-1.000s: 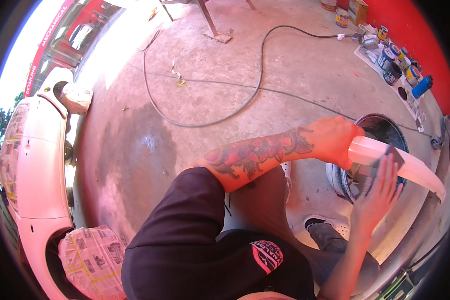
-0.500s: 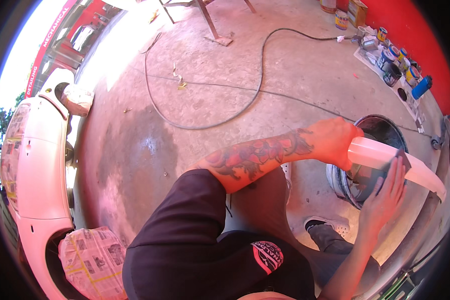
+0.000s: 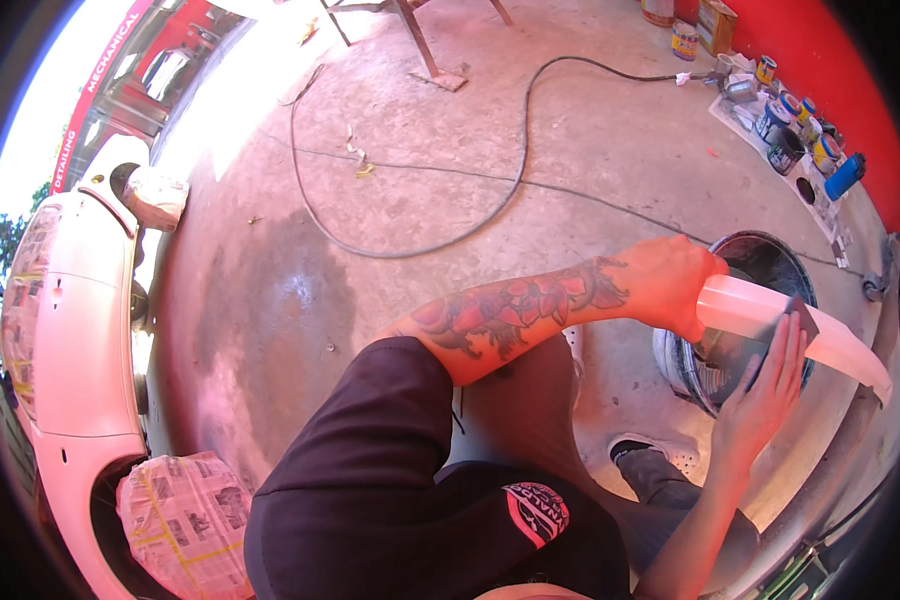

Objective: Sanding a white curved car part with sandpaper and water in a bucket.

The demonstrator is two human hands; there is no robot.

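Observation:
A long, curved, whitish car trim piece [image 3: 848, 355] juts to the right over a bucket. Its left end is in the closed fist of my left hand [image 3: 673, 288], at the end of my tattooed forearm. My right hand [image 3: 765, 385] comes up from below, fingers long and pressed together, and holds a dark grey sheet that looks like sandpaper [image 3: 802, 318] against the trim's face. The sheet sticks out past my fingertips; the rest is partly under the fingers. Below both hands stands the dark bucket [image 3: 770, 245], its inside partly hidden by the trim.
Several paint cans [image 3: 782, 152] and a blue bottle [image 3: 846, 176] line the red wall at the far right. A dark hose [image 3: 523, 150] loops across the concrete floor. On the left stands a car body [image 3: 82, 330] with a paper-masked wheel [image 3: 185, 525].
My right hand and the sandpaper have shifted slightly to the left and down along the trim. My left hand and the trim have hardly moved.

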